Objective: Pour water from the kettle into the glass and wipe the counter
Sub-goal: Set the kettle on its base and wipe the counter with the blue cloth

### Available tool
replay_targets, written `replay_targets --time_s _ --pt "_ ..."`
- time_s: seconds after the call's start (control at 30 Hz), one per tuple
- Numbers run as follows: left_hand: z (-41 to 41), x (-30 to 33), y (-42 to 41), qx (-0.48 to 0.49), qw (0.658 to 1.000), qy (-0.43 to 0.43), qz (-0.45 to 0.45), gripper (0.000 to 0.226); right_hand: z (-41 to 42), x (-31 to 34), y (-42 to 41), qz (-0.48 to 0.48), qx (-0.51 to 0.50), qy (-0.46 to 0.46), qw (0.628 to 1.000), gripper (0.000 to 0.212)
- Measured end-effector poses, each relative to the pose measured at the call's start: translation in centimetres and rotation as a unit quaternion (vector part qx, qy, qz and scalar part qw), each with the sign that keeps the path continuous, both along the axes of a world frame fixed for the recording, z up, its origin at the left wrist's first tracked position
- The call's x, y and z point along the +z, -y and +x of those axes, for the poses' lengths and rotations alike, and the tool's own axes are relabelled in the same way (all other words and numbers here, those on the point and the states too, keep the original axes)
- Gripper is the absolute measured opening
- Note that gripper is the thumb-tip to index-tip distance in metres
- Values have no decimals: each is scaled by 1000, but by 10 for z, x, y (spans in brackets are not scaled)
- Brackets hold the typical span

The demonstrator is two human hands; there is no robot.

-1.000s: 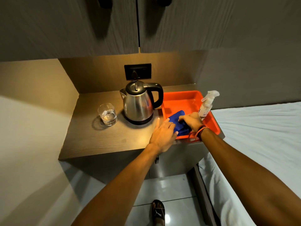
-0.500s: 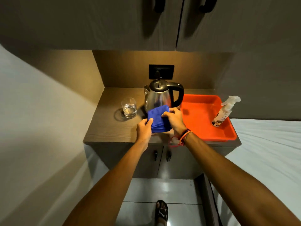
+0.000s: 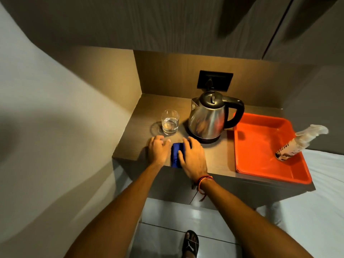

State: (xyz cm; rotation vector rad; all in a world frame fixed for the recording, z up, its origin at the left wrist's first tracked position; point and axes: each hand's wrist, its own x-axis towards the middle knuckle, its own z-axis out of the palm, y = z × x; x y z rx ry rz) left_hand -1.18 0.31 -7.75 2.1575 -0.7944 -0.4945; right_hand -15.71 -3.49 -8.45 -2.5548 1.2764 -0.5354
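A steel kettle [image 3: 210, 120] with a black lid and handle stands on its base at the middle of the wooden counter [image 3: 216, 157]. To its left is a clear glass [image 3: 170, 122] holding some water. A folded blue cloth [image 3: 176, 155] lies flat on the counter near the front edge, in front of the glass. My right hand [image 3: 192, 159] presses down on the cloth's right side. My left hand [image 3: 159, 149] rests on the counter at the cloth's left edge, fingers spread, just in front of the glass.
An orange tray [image 3: 260, 161] sits on the counter's right end with a spray bottle [image 3: 296, 144] leaning inside it. A wall socket [image 3: 215, 80] is behind the kettle. Cabinets hang overhead. A white bed [image 3: 322, 192] lies to the right, and a sandalled foot [image 3: 189, 243] stands below.
The blue cloth left the orange tray, was held up in both hands in front of the kettle, and now lies pressed on the counter before the glass.
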Motion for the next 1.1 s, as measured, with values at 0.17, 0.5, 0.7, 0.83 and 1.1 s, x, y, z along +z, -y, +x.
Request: replay_targets --time_s 0.17,0.5,0.7,0.83,1.1 --pt "23 3 44 23 998 -47 -33 97 1 -39 1 27 71 -92 993 68" --pt "31 1 86 54 985 -101 -128 82 23 -41 22 28 53 -97 993 69" --pt "76 5 63 79 987 -30 -138 88 57 -36 49 50 70 -90 992 69" --pt "104 16 38 85 988 25 -128 87 93 -30 81 68 82 -107 989 71" --pt "121 26 8 96 982 77 -145 85 128 -28 80 53 118 -130 983 73"
